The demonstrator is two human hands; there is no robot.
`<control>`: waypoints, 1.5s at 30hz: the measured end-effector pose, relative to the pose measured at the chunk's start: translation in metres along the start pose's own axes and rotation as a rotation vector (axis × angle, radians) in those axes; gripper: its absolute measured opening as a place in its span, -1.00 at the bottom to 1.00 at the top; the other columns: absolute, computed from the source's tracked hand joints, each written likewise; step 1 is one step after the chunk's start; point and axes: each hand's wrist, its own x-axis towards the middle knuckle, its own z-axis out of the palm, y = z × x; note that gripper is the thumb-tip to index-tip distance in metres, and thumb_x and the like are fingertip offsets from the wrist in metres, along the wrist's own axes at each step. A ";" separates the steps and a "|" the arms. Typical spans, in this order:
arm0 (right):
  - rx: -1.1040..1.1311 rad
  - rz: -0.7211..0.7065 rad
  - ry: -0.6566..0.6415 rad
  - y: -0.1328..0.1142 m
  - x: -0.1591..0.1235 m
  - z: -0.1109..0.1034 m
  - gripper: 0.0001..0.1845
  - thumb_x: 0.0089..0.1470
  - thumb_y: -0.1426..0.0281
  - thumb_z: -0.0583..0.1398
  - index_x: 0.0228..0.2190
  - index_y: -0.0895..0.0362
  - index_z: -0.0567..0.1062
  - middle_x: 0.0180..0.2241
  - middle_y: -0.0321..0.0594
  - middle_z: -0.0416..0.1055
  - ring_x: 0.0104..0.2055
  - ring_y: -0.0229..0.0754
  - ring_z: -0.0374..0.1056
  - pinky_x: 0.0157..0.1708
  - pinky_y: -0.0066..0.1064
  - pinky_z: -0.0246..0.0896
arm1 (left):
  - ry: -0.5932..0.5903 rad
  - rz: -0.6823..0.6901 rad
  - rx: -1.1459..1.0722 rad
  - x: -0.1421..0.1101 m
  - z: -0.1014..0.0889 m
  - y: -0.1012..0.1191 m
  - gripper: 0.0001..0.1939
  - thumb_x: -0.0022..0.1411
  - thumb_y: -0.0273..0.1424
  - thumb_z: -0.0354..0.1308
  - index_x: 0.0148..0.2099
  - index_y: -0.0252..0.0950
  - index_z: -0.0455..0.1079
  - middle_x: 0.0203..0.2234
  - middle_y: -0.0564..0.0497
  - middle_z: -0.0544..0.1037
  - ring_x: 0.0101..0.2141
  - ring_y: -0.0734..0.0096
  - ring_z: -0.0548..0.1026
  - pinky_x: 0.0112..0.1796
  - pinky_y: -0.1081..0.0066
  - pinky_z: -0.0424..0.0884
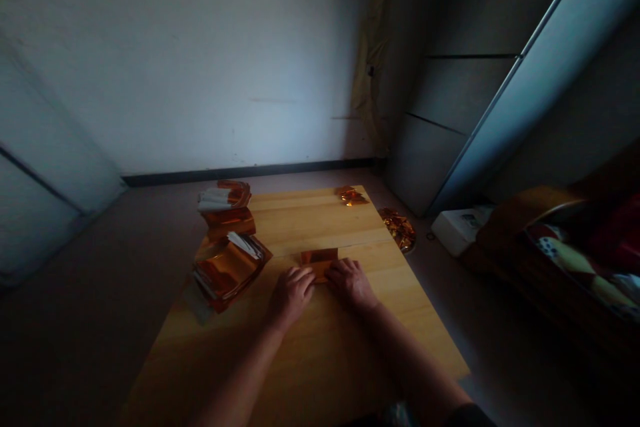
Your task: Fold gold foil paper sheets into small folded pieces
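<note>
At lower centre, left hand (pixel 294 288) and right hand (pixel 354 284) touch the foil sheet (pixel 321 270), grip width unclear; uneven pressure could skew it.

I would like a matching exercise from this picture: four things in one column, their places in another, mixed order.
Column one:
1. Left hand
2. White box
3. Right hand
4. Dark strip

Column two:
A. At the small sheet's right side
B. Along the foot of the wall
C. At the small sheet's left side
D. On the floor, right of the table

Right pairs: 1-C, 2-D, 3-A, 4-B
</note>
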 end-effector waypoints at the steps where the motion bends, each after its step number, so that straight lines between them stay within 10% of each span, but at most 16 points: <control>1: -0.012 -0.002 -0.001 0.000 0.000 0.001 -0.84 0.18 0.32 0.13 -0.21 -0.01 0.48 -0.15 -0.21 0.42 -0.14 -0.11 0.22 -0.19 -0.30 0.03 | 0.014 -0.012 0.007 0.000 0.001 -0.001 -0.75 0.16 -0.50 0.08 -0.12 -0.22 0.46 -0.15 -0.05 0.55 -0.16 0.24 0.43 -0.12 0.22 0.40; 45: 0.047 0.074 0.070 0.004 0.001 0.010 -0.86 0.15 0.36 0.16 -0.26 -0.04 0.53 -0.20 -0.23 0.43 -0.17 -0.14 0.23 -0.22 -0.34 0.02 | 0.110 -0.127 -0.196 0.001 0.007 -0.003 -0.74 0.12 -0.59 0.07 -0.15 -0.24 0.43 -0.31 -0.01 0.56 -0.26 0.33 0.44 -0.17 0.31 0.38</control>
